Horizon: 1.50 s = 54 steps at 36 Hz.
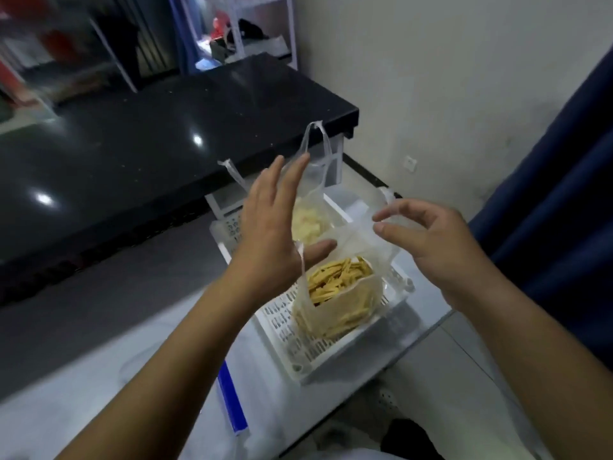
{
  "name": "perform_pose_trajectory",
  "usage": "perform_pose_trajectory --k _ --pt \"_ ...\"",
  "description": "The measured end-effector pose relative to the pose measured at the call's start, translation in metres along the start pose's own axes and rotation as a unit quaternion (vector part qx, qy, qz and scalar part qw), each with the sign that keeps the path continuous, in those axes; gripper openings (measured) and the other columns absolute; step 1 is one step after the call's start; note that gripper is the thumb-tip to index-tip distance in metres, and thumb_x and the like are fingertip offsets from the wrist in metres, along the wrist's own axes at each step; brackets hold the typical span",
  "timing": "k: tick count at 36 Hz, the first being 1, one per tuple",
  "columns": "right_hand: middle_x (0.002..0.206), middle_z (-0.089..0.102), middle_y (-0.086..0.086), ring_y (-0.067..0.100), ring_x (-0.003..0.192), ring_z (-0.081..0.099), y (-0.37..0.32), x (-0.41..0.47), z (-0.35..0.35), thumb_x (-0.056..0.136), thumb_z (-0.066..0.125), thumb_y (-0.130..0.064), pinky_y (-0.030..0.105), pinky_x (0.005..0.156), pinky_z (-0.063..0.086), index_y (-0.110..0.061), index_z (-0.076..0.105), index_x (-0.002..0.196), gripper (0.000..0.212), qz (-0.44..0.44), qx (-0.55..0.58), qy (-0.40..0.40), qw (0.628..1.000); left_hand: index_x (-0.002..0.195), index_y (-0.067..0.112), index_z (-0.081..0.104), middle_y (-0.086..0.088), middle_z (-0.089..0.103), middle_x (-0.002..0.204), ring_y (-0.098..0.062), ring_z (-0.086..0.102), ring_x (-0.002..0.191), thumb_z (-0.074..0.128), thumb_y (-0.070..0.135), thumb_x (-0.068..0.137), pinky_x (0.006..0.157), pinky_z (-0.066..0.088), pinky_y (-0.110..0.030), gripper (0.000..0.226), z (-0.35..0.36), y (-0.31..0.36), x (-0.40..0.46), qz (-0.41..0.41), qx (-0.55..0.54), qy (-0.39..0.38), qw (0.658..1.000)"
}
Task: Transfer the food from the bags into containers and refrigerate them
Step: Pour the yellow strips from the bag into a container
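A clear plastic bag of yellow food strips (335, 293) stands in a white slatted basket (298, 346). Behind it in the same basket is a second clear bag of pale slices (310, 220), its handles sticking up. My left hand (272, 227) is at the front bag's left side with straight, spread fingers, and a handle strip hangs over its thumb. My right hand (428, 240) is at the bag's right side, with thumb and forefinger pinching the bag's rim. The bag's mouth is spread between the two hands.
The basket sits on a white surface (99, 376) with a blue strip (232, 400) near me. A glossy black counter (149, 154) runs behind and to the left. A dark blue curtain (557, 194) hangs at the right, with a pale wall beyond.
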State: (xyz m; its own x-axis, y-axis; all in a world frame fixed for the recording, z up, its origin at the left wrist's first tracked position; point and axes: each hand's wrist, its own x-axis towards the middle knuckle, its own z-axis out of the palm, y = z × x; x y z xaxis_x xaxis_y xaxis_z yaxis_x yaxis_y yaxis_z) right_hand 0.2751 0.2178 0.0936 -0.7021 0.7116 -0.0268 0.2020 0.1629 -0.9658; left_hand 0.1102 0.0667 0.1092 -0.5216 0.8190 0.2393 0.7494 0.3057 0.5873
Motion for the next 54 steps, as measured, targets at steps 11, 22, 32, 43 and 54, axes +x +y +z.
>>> perform_pose_trajectory --k 11,22,32,43,54 --pt "0.135 0.049 -0.03 -0.012 0.126 0.041 -0.025 0.023 -0.012 0.081 0.07 -0.039 0.017 0.092 0.033 -0.043 0.072 0.082 0.004 -0.046 -0.012 -0.127 0.991 0.154 0.048 0.011 0.012 0.004 0.168 -0.017 0.006 0.155 0.081 0.044 0.08 0.121 0.02 -0.058 0.102 0.039 0.026 0.039 -0.015 -0.014 0.032 0.999" --pt "0.131 0.056 -0.033 -0.009 0.125 0.048 0.021 0.052 -0.059 0.07 0.063 -0.051 0.034 0.112 0.035 -0.043 0.073 0.1 0.032 -0.003 0.057 -0.131 0.99 0.149 0.031 0.041 0.002 0.023 0.164 -0.021 0.019 0.153 0.07 0.047 0.089 0.117 0.028 -0.062 0.069 0.03 0.026 0.06 -0.035 0.033 0.148 0.988" --pt "0.12 0.065 -0.031 -0.011 0.112 0.059 0.059 0.073 -0.054 0.068 0.074 -0.047 0.022 0.088 0.047 -0.054 0.068 0.111 0.045 0.089 0.114 -0.273 0.951 0.144 0.026 0.044 -0.013 0.027 0.162 -0.031 0.02 0.152 0.075 0.039 0.087 0.115 0.025 -0.067 0.066 -0.007 0.042 0.047 -0.003 0.131 0.188 0.973" --pt "0.131 0.066 -0.008 0.019 0.117 0.066 0.092 0.09 -0.033 0.056 0.095 -0.046 0.048 0.093 0.056 -0.053 0.06 0.124 0.077 0.282 0.277 -0.367 0.842 0.142 0.023 0.054 -0.006 0.035 0.159 -0.026 0.024 0.151 0.07 0.032 0.091 0.117 0.024 -0.061 0.054 -0.054 0.093 0.06 -0.05 0.176 0.161 0.97" --pt "0.138 0.052 0.033 0.057 0.126 0.049 0.102 0.066 -0.004 0.08 0.083 -0.014 0.076 0.098 0.038 -0.005 0.057 0.137 0.063 0.42 0.547 -0.495 0.529 0.134 0.016 0.057 -0.001 0.062 0.134 -0.019 0.058 0.126 0.06 0.026 0.096 0.102 0.05 -0.048 0.039 -0.077 0.125 0.049 -0.04 0.154 0.196 0.968"
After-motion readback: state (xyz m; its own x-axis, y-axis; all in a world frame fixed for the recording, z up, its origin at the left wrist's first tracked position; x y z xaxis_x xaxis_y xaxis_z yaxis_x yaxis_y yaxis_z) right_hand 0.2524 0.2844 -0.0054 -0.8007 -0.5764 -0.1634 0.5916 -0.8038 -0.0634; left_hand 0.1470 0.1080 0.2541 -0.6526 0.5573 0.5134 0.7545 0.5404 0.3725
